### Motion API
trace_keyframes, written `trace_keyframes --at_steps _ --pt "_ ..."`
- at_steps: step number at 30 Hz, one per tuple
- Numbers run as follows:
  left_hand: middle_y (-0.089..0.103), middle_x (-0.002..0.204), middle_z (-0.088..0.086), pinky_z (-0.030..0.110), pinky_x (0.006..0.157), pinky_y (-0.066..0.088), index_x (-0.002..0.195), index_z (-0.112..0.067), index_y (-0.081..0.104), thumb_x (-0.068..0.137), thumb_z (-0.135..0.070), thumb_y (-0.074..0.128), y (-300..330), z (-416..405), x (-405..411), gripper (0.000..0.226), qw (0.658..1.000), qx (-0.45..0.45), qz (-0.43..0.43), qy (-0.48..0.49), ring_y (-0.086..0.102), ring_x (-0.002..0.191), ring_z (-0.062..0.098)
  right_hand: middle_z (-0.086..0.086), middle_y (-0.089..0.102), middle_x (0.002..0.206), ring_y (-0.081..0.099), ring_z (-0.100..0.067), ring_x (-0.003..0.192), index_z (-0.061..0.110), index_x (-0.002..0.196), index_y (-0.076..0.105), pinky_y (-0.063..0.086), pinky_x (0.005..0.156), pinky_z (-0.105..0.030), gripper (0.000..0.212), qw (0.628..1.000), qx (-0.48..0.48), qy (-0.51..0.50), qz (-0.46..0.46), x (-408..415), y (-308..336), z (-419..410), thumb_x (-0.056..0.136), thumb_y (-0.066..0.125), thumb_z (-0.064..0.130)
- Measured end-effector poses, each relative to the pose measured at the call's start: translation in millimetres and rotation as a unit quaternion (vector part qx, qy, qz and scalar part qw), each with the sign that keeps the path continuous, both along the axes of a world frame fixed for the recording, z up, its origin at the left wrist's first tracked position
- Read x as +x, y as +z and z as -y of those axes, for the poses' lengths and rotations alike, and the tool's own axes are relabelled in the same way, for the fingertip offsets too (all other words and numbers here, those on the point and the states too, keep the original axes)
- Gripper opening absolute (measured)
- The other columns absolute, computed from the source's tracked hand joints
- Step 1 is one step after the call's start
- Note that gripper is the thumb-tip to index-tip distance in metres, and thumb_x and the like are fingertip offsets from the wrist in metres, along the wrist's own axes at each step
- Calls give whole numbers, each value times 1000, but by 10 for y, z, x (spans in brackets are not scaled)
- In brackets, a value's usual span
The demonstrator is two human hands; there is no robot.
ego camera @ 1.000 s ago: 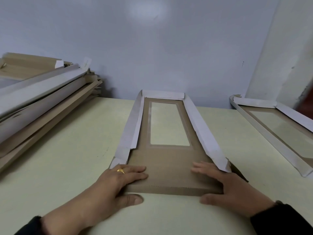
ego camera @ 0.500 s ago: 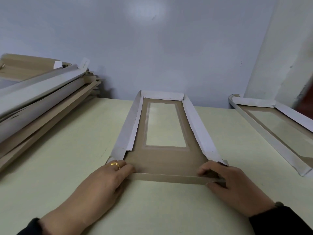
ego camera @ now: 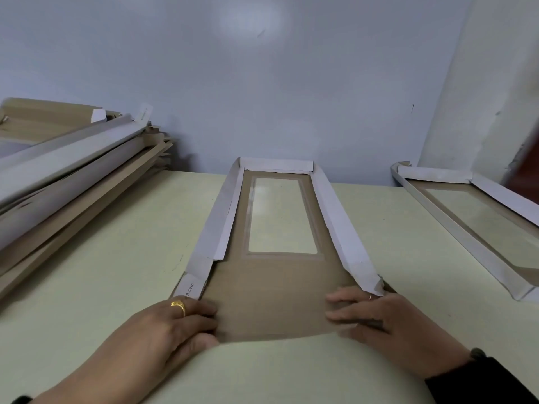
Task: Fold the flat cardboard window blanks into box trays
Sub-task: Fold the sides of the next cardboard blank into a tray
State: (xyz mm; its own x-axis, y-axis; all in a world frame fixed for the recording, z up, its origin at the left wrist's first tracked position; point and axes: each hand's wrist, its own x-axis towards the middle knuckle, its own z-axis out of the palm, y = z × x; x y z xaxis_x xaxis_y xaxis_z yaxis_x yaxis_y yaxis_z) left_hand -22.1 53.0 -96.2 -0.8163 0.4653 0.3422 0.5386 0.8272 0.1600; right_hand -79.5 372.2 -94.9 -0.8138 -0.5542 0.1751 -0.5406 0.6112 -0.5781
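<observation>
A brown cardboard window blank [ego camera: 280,287] lies lengthwise on the pale table [ego camera: 116,258] in front of me, its clear window [ego camera: 281,217] in the far half. Its white side flaps and far end flap are folded inward. My left hand [ego camera: 163,336], which wears a gold ring, holds the near left corner with its fingers on top and its thumb at the near edge. My right hand [ego camera: 393,328] holds the near right corner the same way. The near edge bows slightly between the two hands.
A tall slanted stack of cardboard blanks [ego camera: 73,176] fills the left side of the table. At the right lies another window piece with raised white sides [ego camera: 472,223], partly out of frame. A blue-grey wall [ego camera: 291,97] closes off the back.
The near end flap stood up on edge between my hands half a second ago; now it lies low and flat. Both hands have shifted slightly along the near corners.
</observation>
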Motion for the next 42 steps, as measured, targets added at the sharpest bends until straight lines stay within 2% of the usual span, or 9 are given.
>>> trace_keyframes --at_steps 5,12,16,19,22,24,29,31,42 --pt "60 76 -25 8 60 41 93 -36 63 90 -54 42 6 -60 -48 27 990 113 16 80 52 70 -12 6 70 84 61 -5 83 8 82 71 41 77 -13 14 996 -29 -71 -50 -1 -18 52 85 62 18" --pt "50 60 -13 15 61 39 94 -28 57 91 -28 51 18 -206 -111 7 975 141 17 174 50 62 4 6 29 50 34 -11 56 18 55 32 28 53 -24 43 975 -41 -181 -123 -21 -13 234 86 62 19" --pt "50 84 -17 20 67 40 125 -40 35 96 -35 39 15 -266 -177 30 978 69 36 195 47 74 6 5 61 81 57 -14 79 20 90 58 44 71 -26 10 970 -10 -214 -114 -30 -43 299 84 64 25" --pt "55 94 -15 24 65 43 126 -40 33 95 -37 40 49 -276 -179 32 974 -22 45 221 56 82 13 9 62 107 55 -15 101 29 121 53 42 80 -23 36 967 82 -204 -131 -29 -39 319 85 61 27" --pt "54 64 -1 25 44 32 78 -20 63 74 -18 71 109 -292 -184 9 976 -103 -3 192 51 51 23 6 70 94 66 -18 82 19 104 68 49 67 -17 49 960 142 -143 -194 2 -6 343 59 83 8" --pt "49 60 -2 25 47 32 61 -20 63 66 -8 58 147 -328 -172 14 978 -127 -59 157 51 50 22 4 72 94 70 -13 81 17 92 74 54 60 -20 55 959 146 -88 -228 16 -12 386 44 83 -7" --pt "43 134 -8 17 96 25 133 -37 44 93 -21 29 -33 -649 -282 45 998 -39 14 54 45 119 12 19 29 147 19 5 136 31 140 36 19 110 -14 44 987 106 29 -122 -101 -149 541 97 42 27" --pt "19 145 -24 11 101 12 143 -44 19 97 -47 30 -155 -631 -390 47 997 -6 70 26 22 132 0 22 26 147 14 8 136 32 141 32 13 112 -15 48 991 94 36 -87 -182 -171 534 95 44 39" --pt "27 132 -28 -10 89 9 133 -39 42 88 -43 54 -142 -277 -453 47 985 92 141 37 23 120 -17 48 33 121 31 23 118 49 118 47 22 95 1 41 996 63 -57 -3 -228 -107 134 80 63 47"
